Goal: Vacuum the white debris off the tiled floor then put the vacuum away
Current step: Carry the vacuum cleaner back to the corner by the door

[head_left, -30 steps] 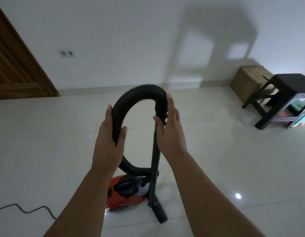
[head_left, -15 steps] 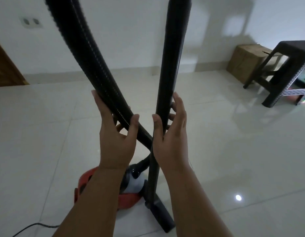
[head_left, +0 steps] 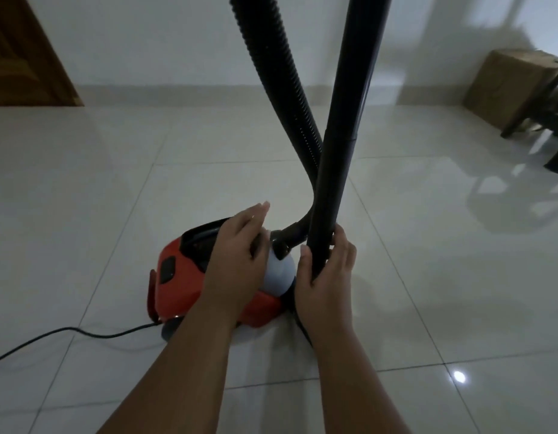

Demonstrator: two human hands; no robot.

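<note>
Red vacuum (head_left: 177, 286) on tiled floor (head_left: 114, 183), no white debris visible, cleaning looks done; my right hand (head_left: 327, 277) grips wand (head_left: 337, 170), left hand (head_left: 237, 255) rests loose on it; storing remains.

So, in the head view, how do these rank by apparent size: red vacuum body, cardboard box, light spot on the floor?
Largest to smallest:
1. the red vacuum body, partly hidden by the left hand
2. the cardboard box, though it sits farther away
3. the light spot
</note>
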